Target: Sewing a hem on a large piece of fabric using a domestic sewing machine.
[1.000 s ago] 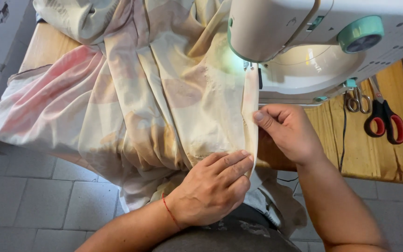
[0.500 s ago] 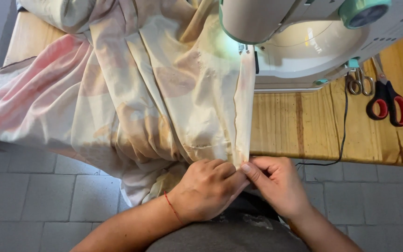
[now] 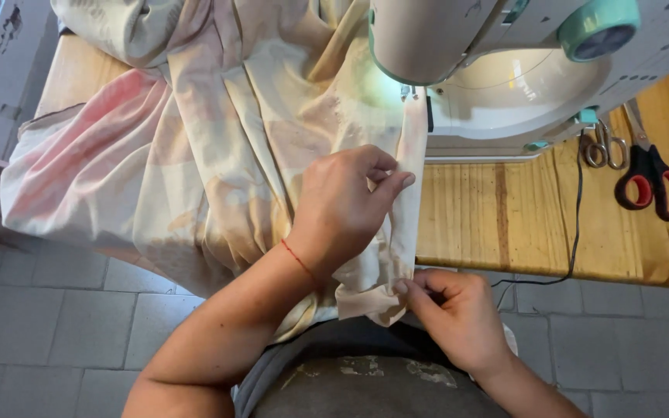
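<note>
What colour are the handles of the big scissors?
Red and black scissors, clearest in the head view.

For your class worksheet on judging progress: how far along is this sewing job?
Done: the pale printed cotton fabric already lies under the white sewing machine, its edge folded. In hand: the left hand and right hand pinch that fold. Left: this lower stretch looks unfed; the red-handled scissors lie untouched.
</note>
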